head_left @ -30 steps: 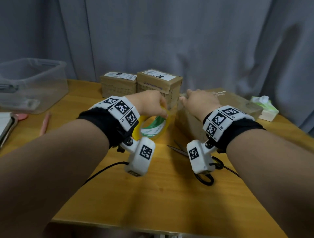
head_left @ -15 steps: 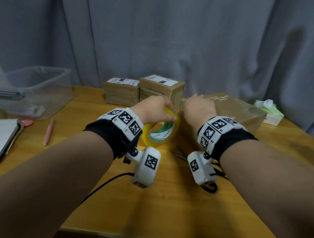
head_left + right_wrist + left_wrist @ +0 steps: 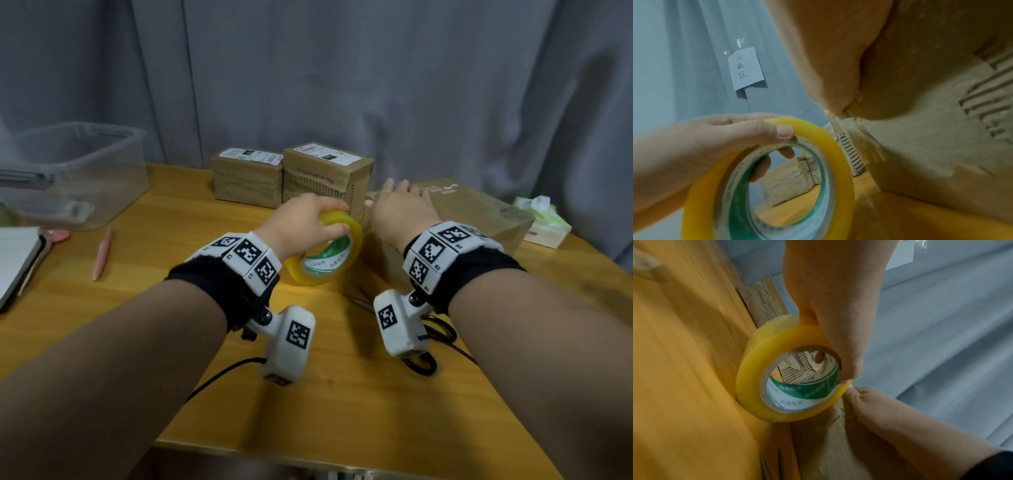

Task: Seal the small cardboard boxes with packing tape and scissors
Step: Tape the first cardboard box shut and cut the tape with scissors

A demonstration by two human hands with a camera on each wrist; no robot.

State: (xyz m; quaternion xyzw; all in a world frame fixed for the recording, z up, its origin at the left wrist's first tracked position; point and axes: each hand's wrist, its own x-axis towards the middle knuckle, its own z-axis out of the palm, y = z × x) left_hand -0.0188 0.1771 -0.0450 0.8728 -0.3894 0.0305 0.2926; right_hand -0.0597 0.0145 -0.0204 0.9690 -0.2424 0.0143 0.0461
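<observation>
My left hand [image 3: 305, 219] grips the yellow packing tape roll [image 3: 329, 253], thumb on its rim and fingers through the core, which the right wrist view shows with the roll [image 3: 818, 133] close up. The roll stands tilted at the near-left corner of a brown cardboard box [image 3: 479, 216]. My right hand [image 3: 400, 212] lies flat on that box's top, fingers straight, its thumb pressing clear tape onto the corner [image 3: 851, 126]. Scissors [image 3: 361, 301] lie on the table under my right wrist. Two small labelled boxes [image 3: 246, 178] [image 3: 325, 171] stand behind.
A clear plastic bin [image 3: 75, 171] sits at the far left, with a pink pen [image 3: 101, 253] and a notebook [image 3: 17, 257] nearer. A green tissue pack [image 3: 541, 219] lies right of the box. A grey curtain hangs behind, with a paper note [image 3: 746, 69].
My right hand has gone from curled at the box corner to flat on the box top. My left hand has brought the roll slightly down and nearer.
</observation>
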